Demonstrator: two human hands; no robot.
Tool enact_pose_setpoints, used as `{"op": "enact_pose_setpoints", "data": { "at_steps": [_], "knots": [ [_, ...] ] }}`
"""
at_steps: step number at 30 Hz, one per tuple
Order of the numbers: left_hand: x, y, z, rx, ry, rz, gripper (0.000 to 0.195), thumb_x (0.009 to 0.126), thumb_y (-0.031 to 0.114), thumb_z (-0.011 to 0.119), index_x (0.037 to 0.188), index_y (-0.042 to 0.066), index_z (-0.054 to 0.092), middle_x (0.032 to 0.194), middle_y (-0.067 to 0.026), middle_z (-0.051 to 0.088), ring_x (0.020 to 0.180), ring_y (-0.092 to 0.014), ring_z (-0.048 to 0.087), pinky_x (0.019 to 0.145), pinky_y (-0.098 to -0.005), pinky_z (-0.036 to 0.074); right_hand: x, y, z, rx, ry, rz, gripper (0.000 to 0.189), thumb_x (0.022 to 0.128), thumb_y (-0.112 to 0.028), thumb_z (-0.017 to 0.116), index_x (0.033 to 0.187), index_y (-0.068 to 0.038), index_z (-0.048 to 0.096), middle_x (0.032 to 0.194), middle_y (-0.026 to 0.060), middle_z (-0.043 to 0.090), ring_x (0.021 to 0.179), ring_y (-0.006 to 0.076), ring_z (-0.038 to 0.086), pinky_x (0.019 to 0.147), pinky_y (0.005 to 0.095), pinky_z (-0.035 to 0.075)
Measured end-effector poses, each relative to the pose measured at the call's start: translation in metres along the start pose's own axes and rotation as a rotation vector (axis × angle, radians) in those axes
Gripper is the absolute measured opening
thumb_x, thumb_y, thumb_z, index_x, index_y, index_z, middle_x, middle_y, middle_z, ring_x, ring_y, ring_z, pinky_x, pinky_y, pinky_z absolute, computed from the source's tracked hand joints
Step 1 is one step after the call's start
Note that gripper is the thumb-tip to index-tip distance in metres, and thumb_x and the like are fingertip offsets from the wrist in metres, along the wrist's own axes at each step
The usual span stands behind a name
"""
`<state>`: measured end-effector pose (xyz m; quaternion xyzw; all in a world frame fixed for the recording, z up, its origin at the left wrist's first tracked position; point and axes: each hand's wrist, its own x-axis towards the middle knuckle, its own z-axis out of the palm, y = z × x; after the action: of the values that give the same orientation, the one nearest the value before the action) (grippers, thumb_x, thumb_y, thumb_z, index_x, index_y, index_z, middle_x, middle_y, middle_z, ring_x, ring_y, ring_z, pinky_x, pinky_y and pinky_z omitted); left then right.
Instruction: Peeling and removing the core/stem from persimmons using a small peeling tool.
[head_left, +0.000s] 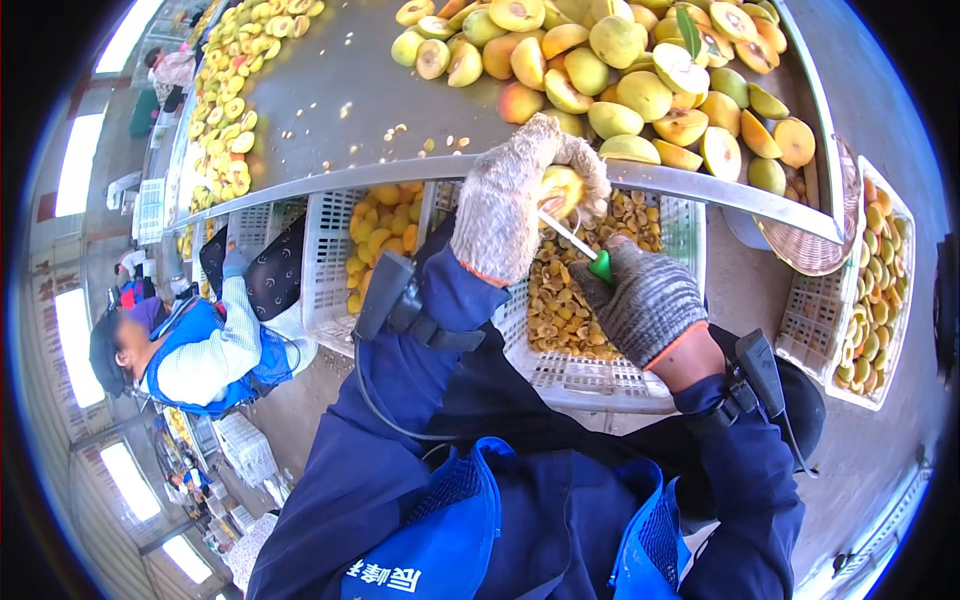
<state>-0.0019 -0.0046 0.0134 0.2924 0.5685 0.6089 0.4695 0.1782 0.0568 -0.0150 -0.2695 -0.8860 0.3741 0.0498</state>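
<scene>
My left hand (517, 195), in a pale knitted work glove, grips a cut yellow peach half (561, 190) just in front of the metal table's rim. In a grey knitted glove, my right hand (637, 292) is closed around the green handle (601, 266) of a pitting tool. Its thin metal shaft (566, 235) reaches up to the peach, and the tip is hidden at the fruit. Below both hands stands a white plastic crate (607, 379) holding many brown pits and scraps (566, 307). Above my left hand, halved yellow-green peaches (615, 120) are heaped on the table.
The steel table (315, 169) runs across the front, with more fruit halves (225, 112) at its far left. A crate of yellow fruit (382, 225) stands left of mine. To the right are a wicker basket (814, 240) and a fruit-filled crate (870, 300). A co-worker (217, 337) sits at left.
</scene>
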Motion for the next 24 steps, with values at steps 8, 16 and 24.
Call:
{"op": "enact_pose_setpoints", "data": {
  "at_steps": [8, 16, 24],
  "knots": [
    [-0.002, -0.002, -0.001, 0.153, 0.006, 0.084, 0.013, 0.096, 0.001, 0.048, 0.093, -0.003, 0.060, 0.084, -0.0105, 0.067, 0.073, -0.017, 0.063, 0.069, -0.0289, 0.052, -0.004, 0.005, -0.013, -0.042, -0.123, -0.033, 0.034, 0.093, -0.039, 0.070, 0.087, -0.006, 0.060, 0.071, 0.0219, 0.066, 0.069, 0.0431, 0.067, 0.064, 0.0538, 0.052],
    [-0.035, 0.088, -0.122, 1.705, -0.090, -0.153, 0.038, 0.098, 0.034, 0.062, 0.117, 0.002, 0.070, 0.109, -0.0151, 0.074, 0.103, -0.025, 0.072, 0.092, -0.0365, 0.055, -0.015, 0.021, -0.034, -0.109, -0.510, 0.062, 0.038, 0.096, -0.043, 0.062, 0.096, -0.005, 0.066, 0.078, 0.0217, 0.070, 0.076, 0.0415, 0.070, 0.073, 0.0536, 0.054],
    [0.157, 0.007, -0.184, 1.758, 0.361, 0.183, 0.046, 0.087, 0.028, 0.062, 0.131, 0.013, 0.062, 0.129, -0.0199, 0.064, 0.122, -0.038, 0.059, 0.103, -0.0430, 0.049, 0.000, 0.020, -0.023, 0.052, -0.266, -0.071, 0.034, 0.094, -0.041, 0.065, 0.098, -0.007, 0.069, 0.090, 0.0208, 0.071, 0.085, 0.0413, 0.069, 0.076, 0.0522, 0.053]
  ]
}}
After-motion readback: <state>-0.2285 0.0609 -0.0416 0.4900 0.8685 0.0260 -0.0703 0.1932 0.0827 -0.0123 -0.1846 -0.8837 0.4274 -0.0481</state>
